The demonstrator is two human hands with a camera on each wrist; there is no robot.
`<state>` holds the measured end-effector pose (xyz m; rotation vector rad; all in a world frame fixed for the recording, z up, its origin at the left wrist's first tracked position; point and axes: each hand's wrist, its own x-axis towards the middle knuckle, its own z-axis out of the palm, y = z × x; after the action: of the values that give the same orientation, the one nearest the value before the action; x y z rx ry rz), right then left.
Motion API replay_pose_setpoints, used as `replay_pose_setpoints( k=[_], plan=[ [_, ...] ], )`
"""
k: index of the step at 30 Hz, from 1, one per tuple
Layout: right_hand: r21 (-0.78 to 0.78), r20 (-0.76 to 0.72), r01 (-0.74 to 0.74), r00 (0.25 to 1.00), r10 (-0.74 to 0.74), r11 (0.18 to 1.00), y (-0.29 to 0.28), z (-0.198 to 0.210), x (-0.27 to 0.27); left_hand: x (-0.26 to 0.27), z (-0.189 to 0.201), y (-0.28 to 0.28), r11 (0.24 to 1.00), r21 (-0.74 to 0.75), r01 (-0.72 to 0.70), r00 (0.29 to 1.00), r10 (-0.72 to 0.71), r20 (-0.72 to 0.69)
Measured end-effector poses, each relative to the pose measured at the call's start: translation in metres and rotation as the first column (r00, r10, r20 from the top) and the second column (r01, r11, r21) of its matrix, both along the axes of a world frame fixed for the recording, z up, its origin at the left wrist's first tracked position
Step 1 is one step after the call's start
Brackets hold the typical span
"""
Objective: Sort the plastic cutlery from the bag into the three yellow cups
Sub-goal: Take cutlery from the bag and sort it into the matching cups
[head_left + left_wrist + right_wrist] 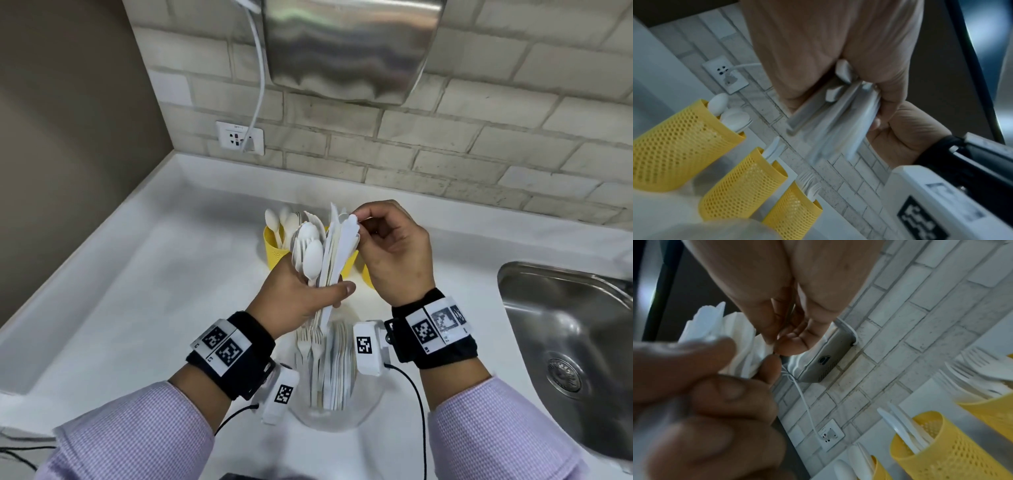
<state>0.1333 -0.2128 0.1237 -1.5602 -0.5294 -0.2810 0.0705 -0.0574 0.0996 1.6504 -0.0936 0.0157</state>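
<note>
My left hand [322, 287] grips a mixed bundle of white plastic cutlery [317, 253] upright, spoon bowls and knife blades on top, fork tines hanging below. My right hand [361, 221] pinches the serrated tip of a knife [351, 224] at the bundle's top right. Behind the bundle stand three yellow mesh cups. In the left wrist view the spoon cup [680, 146], the knife cup [744, 183] and the fork cup [793, 216] each hold some pieces. A clear bag [363, 407] with more forks and knives lies below my wrists.
A steel sink [565, 325] is set into the white counter [137, 308] at the right. A metal hand dryer [342, 44] hangs on the tiled wall, its cable plugged into an outlet [239, 137]. Black cables trail from both wrist cameras.
</note>
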Motion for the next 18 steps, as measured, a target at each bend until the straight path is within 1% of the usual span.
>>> replay_pose_setpoints(
  k=[3, 7, 9, 12, 18],
  plan=[
    [0.037, -0.037, -0.041, 0.998, 0.043, 0.998, 0.005, 0.0, -0.002, 0.002, -0.002, 0.005, 0.996, 0.063, -0.059, 0.998, 0.058, 0.017],
    [0.079, -0.073, -0.125, 0.989, 0.131, 0.989, 0.007, 0.002, -0.003, 0.0, -0.002, 0.006, 0.99, 0.087, -0.114, 0.988, 0.104, 0.112],
    [0.079, -0.095, -0.112, 0.988, 0.119, 0.991, 0.008, 0.002, -0.002, 0.0, -0.004, 0.006, 0.985, 0.079, -0.152, 0.979, 0.139, 0.15],
    [0.079, -0.119, -0.059, 0.991, 0.068, 0.995, 0.009, 0.001, -0.001, 0.001, -0.005, 0.001, 0.979, 0.028, -0.201, 0.967, 0.194, 0.164],
    [0.033, -0.123, -0.027, 0.992, 0.031, 0.999, -0.002, 0.005, 0.0, 0.003, -0.005, -0.013, 0.973, 0.003, -0.231, 0.96, 0.227, 0.166]
  ],
)
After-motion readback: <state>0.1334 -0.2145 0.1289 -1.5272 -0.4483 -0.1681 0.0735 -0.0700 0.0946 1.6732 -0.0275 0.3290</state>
